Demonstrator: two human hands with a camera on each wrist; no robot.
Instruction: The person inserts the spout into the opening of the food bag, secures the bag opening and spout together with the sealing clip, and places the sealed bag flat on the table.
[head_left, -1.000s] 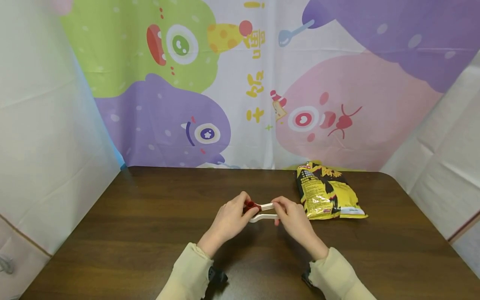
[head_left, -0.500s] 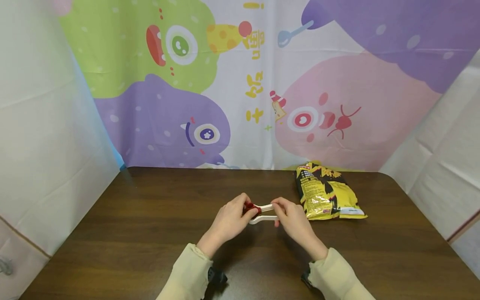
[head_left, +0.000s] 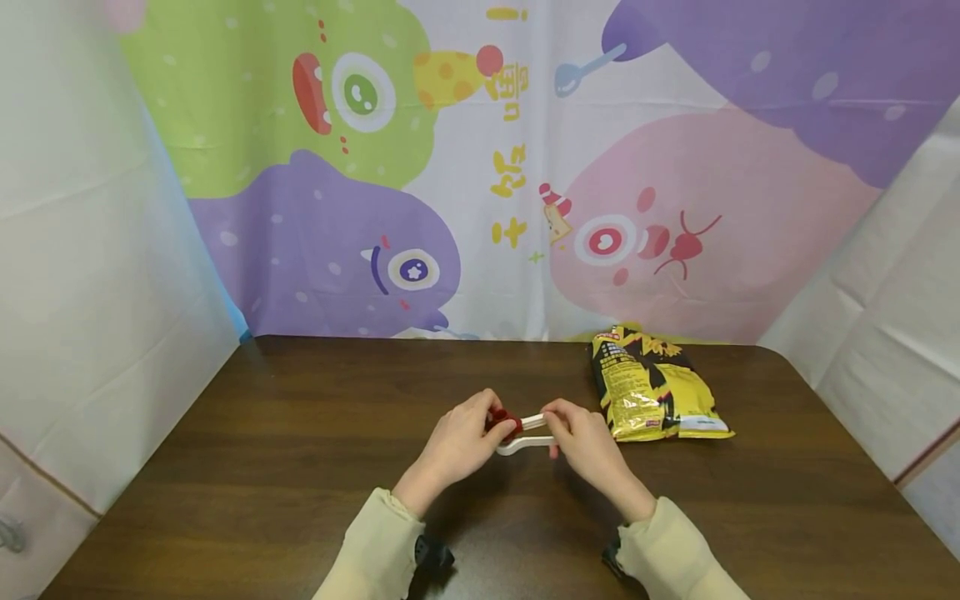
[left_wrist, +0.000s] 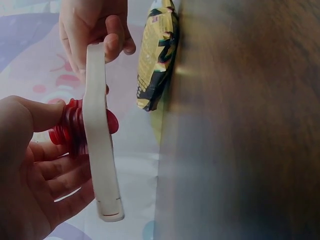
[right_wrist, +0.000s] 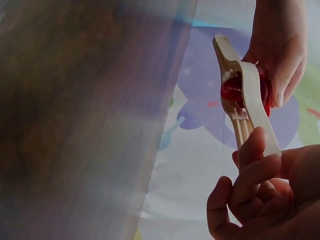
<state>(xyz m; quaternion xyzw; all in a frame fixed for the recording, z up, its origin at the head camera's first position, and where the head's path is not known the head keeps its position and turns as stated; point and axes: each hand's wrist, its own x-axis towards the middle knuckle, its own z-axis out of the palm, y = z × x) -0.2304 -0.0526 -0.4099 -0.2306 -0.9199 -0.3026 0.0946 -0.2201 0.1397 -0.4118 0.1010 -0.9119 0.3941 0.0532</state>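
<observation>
Between both hands, over the table, is a white plastic bag clip (head_left: 523, 445) with a red ridged spout cap (left_wrist: 75, 127) at its middle. My left hand (head_left: 461, 437) pinches the red part between thumb and fingers. My right hand (head_left: 588, 442) holds the free ends of the clip's two white arms, which stand apart. In the right wrist view, a rounded red end (right_wrist: 231, 90) pokes out between the arms, and my right fingers (right_wrist: 255, 172) curl at their ends. A yellow and black snack bag (head_left: 667, 392) lies just beyond my right hand.
The dark wooden table (head_left: 315, 433) spreads around both hands. Behind it hangs a cloth (head_left: 510, 292) printed with cartoon monsters, and white sheets (head_left: 112, 208) close off the sides. The snack bag sits near the back edge on the right.
The clip's white arms have tilted slightly downward and toward the person between the hands. Both hands stay nearly in place; the snack bag has not moved.
</observation>
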